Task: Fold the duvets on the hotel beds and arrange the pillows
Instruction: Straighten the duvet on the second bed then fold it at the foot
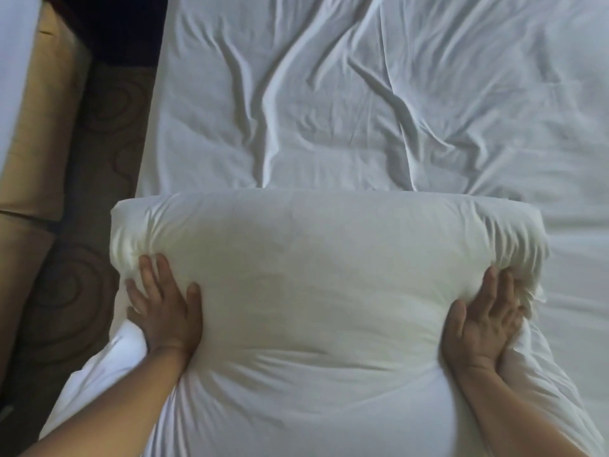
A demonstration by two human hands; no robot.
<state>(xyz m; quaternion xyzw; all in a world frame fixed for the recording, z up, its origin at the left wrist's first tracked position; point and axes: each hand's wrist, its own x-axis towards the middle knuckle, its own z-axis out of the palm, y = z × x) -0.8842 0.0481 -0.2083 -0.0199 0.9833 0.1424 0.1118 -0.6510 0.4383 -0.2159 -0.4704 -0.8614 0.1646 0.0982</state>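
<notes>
Head view, the only one we have: a plump white pillow [323,275] fills the lower middle of the frame, held up in front of the person over the near end of the bed. Its far edge lies across the wrinkled white sheet [362,94], and its left corner hangs past the mattress edge over the carpet [99,153]. We cannot tell whether its underside touches the bed. The left hand [164,308] is on the pillow's left side, fingers spread and fairly straight and pressed into the fabric, thumb on the top face, with creases bunching at the fingertips. The right hand [484,324] is on the right side, fingers curled into a gathered wad of the cover and thumb on the top face, so a real grip there. Both bare forearms come in from the bottom corners. The pillow's upper part looks creamier and the part nearest the camera whiter; we cannot tell whether that is a case or just the light. The sheet is bare and heavily creased, with long folds running away from us. On the left, the brown carpet has a swirl pattern, and beyond it is a beige bed base [39,133] with white bedding [13,61] on top.
</notes>
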